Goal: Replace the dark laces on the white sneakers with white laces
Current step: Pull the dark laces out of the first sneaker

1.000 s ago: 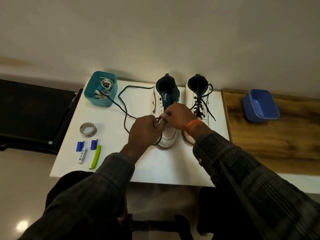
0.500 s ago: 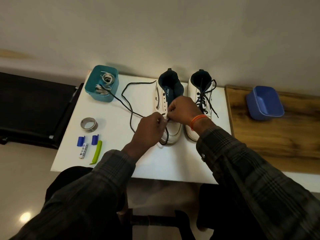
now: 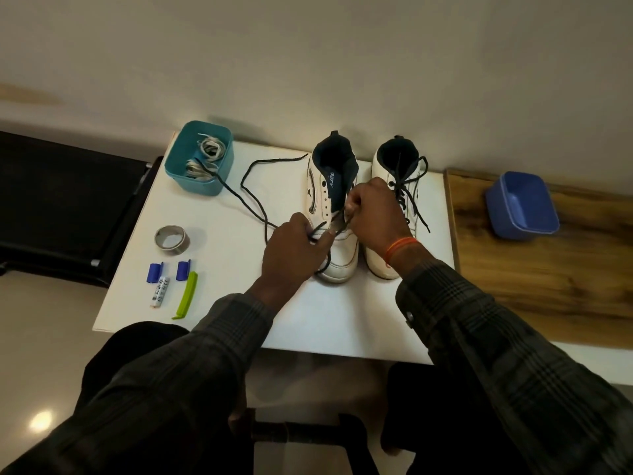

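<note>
Two white sneakers stand side by side on the white table [image 3: 219,320]. The left sneaker [image 3: 330,204] has most of its eyelets bare; its dark lace [image 3: 255,193] trails in loops to the left across the table. My left hand [image 3: 291,250] pinches this lace beside the sneaker's toe end. My right hand [image 3: 375,209] grips the same lace over the lower eyelets. The right sneaker [image 3: 394,166] still carries its dark lace [image 3: 409,192] fully threaded. White laces [image 3: 205,159] lie coiled in a teal tub [image 3: 198,185] at the table's back left.
A roll of tape [image 3: 171,237], two blue clips [image 3: 168,270], a small white tube [image 3: 160,291] and a green clip [image 3: 186,296] lie at the table's left. A blue tub [image 3: 522,205] sits on the wooden surface [image 3: 548,279] to the right. A wall is close behind.
Both hands have drawn slightly apart, pulling the dark lace further out of the left sneaker's lower eyelets. The view has shifted a little.
</note>
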